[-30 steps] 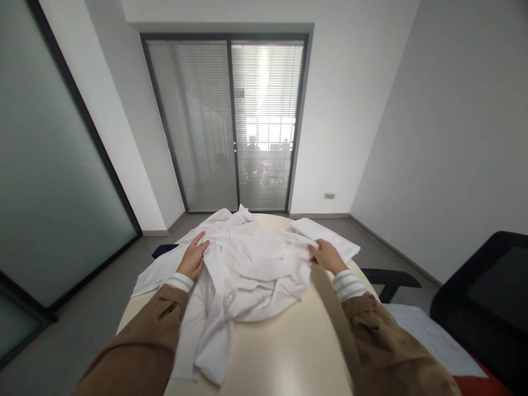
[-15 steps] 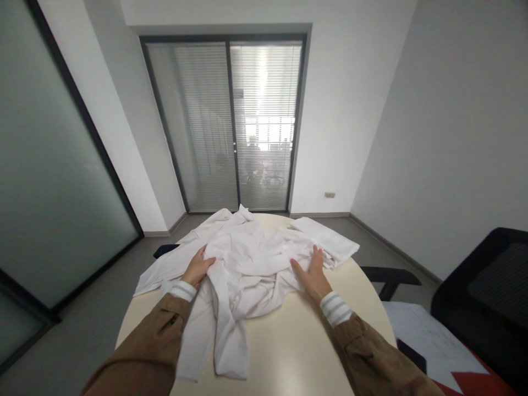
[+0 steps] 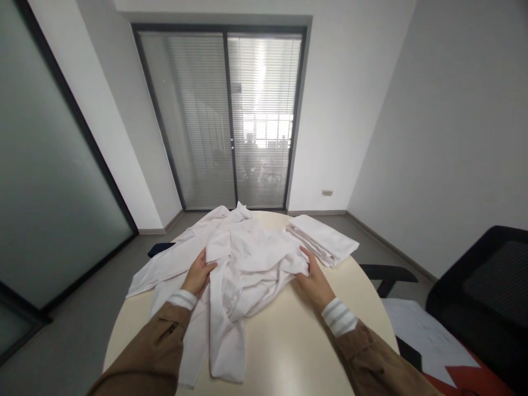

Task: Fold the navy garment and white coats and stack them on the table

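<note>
A rumpled white shirt lies across the round table, its sleeves hanging toward me at the near side. On its left part, my left hand is closed with the cloth between thumb and fingers. My right hand grips the shirt's right end, thumb and fingers pinched on the fabric. More white cloth spreads out beyond my left hand, partly under the shirt; whether it is a separate garment I cannot tell. A folded stack of white cloth rests just beyond my right hand, apart from it.
The cream round table carries the cloth. A black office chair stands at the right, near papers and a red surface. Something dark blue shows past the table's left edge. A glass door with blinds is behind.
My right hand has closed on the shirt's right end and drawn it in, so the folded stack shows apart from it. My left hand keeps its hold. The view has shifted slightly.
</note>
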Demonstrator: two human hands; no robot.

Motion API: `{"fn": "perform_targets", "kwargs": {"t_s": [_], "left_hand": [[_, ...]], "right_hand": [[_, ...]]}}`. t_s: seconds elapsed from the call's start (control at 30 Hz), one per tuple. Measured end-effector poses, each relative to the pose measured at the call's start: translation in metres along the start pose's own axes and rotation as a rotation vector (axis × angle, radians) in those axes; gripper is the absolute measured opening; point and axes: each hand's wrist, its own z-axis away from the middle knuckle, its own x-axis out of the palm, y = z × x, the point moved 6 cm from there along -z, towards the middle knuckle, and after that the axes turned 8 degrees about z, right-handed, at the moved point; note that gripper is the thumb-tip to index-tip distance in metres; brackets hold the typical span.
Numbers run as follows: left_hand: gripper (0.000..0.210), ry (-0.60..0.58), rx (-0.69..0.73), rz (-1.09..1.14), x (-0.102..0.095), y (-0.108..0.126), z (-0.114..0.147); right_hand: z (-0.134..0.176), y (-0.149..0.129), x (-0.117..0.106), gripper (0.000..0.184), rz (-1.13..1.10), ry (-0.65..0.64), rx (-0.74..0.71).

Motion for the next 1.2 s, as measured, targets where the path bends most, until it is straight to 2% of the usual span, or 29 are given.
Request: {"fn": "perform_targets", "kwargs": {"t_s": [0.13, 0.23, 0.3, 0.37, 0.47, 0.57, 0.63, 0.7, 0.77, 0.87, 0.93, 1.03, 1.13, 1.2], "left_hand": [[0.073, 0.222, 0.004, 0.04, -0.027, 0.005, -0.007], [0.067, 0.409, 0.025, 0.043, -0.053, 0.004, -0.011], [0.063, 0.478, 0.032, -0.048, -0.066, 0.003, -0.013], [0.056, 0.492, 0.056, -0.256, -0.071, 0.006, -0.013], [0.046, 0.432, 0.09, -0.591, -0.064, 0.011, -0.011], [0.044, 0.317, 0.087, -0.767, -0.05, 0.011, -0.008], [0.045, 0.272, 0.057, -0.844, -0.045, 0.01, -0.006], [0.043, 0.255, 0.011, -0.86, -0.044, 0.009, -0.006], [0.039, 0.234, -0.026, -0.821, -0.045, 0.008, -0.008], [0.037, 0.238, -0.054, -0.729, -0.045, 0.008, -0.01], [0.044, 0.291, -0.032, -0.525, -0.045, 0.011, -0.009], [0.055, 0.396, 0.028, -0.098, -0.046, 0.015, -0.007], [0.052, 0.444, 0.072, 0.121, -0.044, 0.017, -0.005], [0.049, 0.383, 0.08, 0.184, -0.036, 0.016, -0.003]], "right_hand": [[-0.007, 0.008, -0.038, 0.061, -0.061, 0.29, 0.099], [-0.008, 0.022, -0.068, 0.061, -0.116, 0.544, 0.142], [-0.008, 0.03, -0.078, 0.064, -0.179, 0.639, 0.148], [-0.01, 0.034, -0.074, 0.068, -0.225, 0.592, 0.159], [-0.011, 0.034, -0.05, 0.079, -0.247, 0.347, 0.197], [-0.007, 0.024, -0.02, 0.085, -0.11, 0.089, 0.127], [-0.003, 0.017, -0.008, 0.069, 0.106, -0.007, 0.031], [0.0, 0.016, -0.004, 0.046, 0.343, -0.025, -0.017], [0.001, 0.021, -0.006, 0.038, 0.491, -0.014, 0.019], [0.001, 0.03, -0.011, 0.041, 0.485, -0.021, 0.106], [0.0, 0.03, -0.016, 0.044, 0.4, 0.026, 0.098], [-0.002, 0.029, -0.026, 0.052, 0.22, 0.156, 0.075], [-0.005, 0.038, -0.033, 0.059, -0.024, 0.25, 0.208], [-0.007, 0.044, -0.032, 0.063, -0.201, 0.263, 0.288]]}}
